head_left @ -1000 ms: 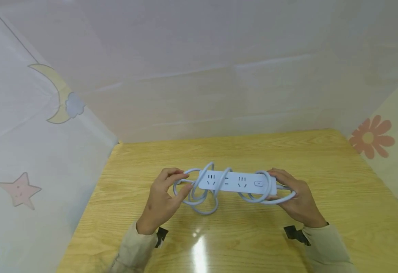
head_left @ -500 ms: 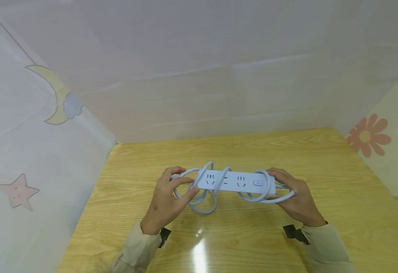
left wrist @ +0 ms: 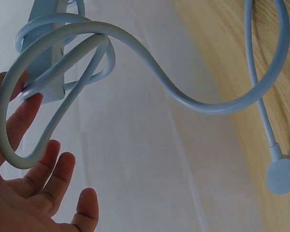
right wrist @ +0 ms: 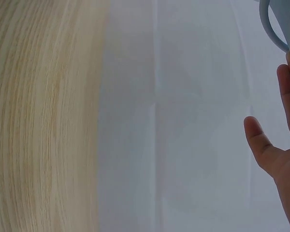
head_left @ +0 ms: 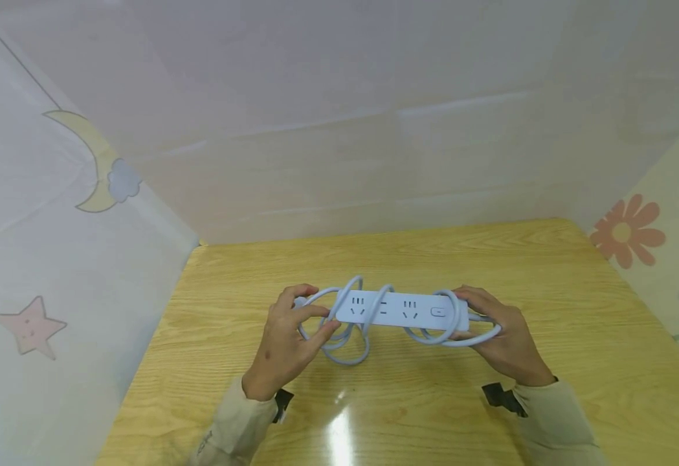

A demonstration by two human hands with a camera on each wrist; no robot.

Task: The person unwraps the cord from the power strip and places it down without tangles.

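A white power strip (head_left: 394, 310) is held level above the table, its sockets and switch facing up. Its cord (head_left: 347, 362) winds around it and hangs in loops at both ends. My right hand (head_left: 508, 340) grips the strip's right end, with a cord loop beside the palm. At the left end, my left hand (head_left: 283, 340) pinches the cord between thumb and index finger, close against the strip. The left wrist view shows the other fingers spread and a round plug (left wrist: 282, 176) at the cord's end, over the wooden surface. Only the strip's corner enters the right wrist view.
The wooden table (head_left: 246, 265) lies below both hands. A pale sheet wall (head_left: 339, 162) rises behind it, and printed side walls with a moon (head_left: 100, 162) and a flower (head_left: 624, 232) flank it. A light glare shows on the near tabletop.
My left hand has shifted slightly right along the cord, bringing thumb and index finger up to the strip's left end. My right hand keeps its grip, and the strip has barely moved.
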